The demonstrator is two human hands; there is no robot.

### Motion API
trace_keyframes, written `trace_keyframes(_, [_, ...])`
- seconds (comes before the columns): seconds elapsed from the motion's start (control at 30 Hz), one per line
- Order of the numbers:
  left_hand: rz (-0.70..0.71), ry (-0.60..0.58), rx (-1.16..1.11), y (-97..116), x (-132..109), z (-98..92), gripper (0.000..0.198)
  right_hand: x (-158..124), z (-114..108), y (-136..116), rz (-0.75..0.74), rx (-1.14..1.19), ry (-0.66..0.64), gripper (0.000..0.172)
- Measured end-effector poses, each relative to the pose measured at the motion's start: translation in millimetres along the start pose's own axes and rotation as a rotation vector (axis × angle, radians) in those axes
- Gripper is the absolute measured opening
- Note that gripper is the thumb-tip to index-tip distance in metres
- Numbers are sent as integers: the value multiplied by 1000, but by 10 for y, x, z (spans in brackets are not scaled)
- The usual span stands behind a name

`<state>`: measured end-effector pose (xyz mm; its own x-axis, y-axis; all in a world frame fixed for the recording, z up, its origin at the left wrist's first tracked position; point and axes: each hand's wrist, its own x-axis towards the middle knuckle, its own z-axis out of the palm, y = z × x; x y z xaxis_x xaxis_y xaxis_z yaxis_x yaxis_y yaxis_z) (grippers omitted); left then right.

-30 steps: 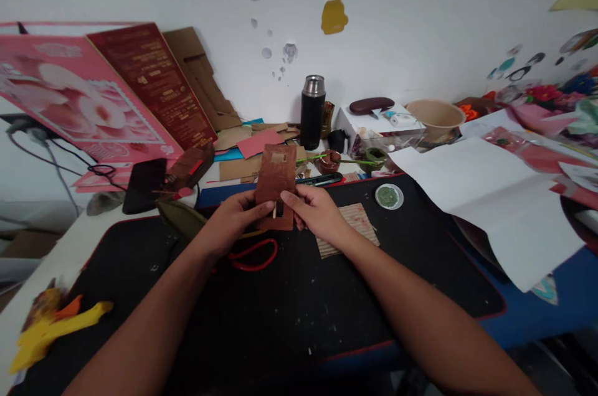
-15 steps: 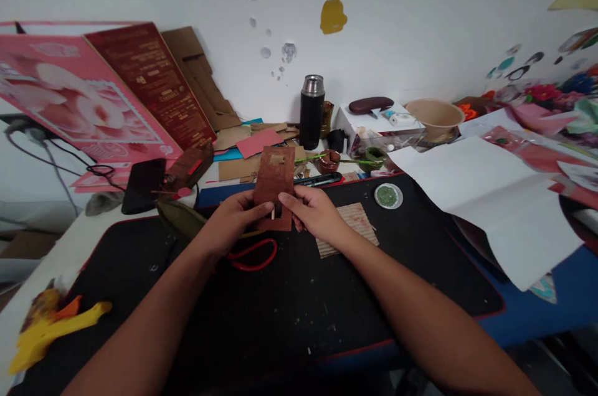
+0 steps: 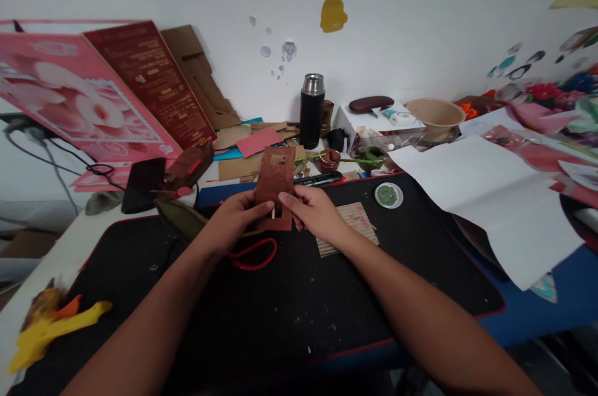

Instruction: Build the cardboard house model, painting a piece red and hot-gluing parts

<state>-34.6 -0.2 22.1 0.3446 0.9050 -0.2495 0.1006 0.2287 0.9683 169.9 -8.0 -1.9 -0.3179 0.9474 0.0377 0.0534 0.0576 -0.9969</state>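
Note:
Between my two hands a brown painted cardboard piece [image 3: 275, 173] stands upright, with cut-out openings near its top and bottom. My left hand [image 3: 239, 214] pinches its left edge, thumb on the near face. On the right edge, my right hand [image 3: 316, 209] grips it the same way, fingers partly hidden behind. A small pale stick [image 3: 273, 213] shows by the lower opening. Below the hands lie red-handled scissors [image 3: 256, 257], their blades largely hidden. Under my right wrist is a square of corrugated cardboard [image 3: 357, 221], with a small dish of green paint [image 3: 387, 196] beyond it.
A black mat [image 3: 280, 321] covers the desk front. Behind it stand a black thermos [image 3: 312, 113], paint jars [image 3: 329, 161] and a beige bowl [image 3: 434, 116]. White paper [image 3: 490, 190] lies right; a yellow glue gun [image 3: 56, 330] and a phone [image 3: 144, 185] lie left.
The brown cardboard piece has tilted very slightly in my hands. Both hands keep their hold, and everything else stays in place.

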Motion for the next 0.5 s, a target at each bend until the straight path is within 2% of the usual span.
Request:
trace_keyframes(0.2, [-2,15,-7,-18,4,-6,45,-1,6,-1,6,-15,4,45])
trace_keyframes(0.5, [7,23,-22,-15,2,7,54,-4,0,-27,12,-18,12,54])
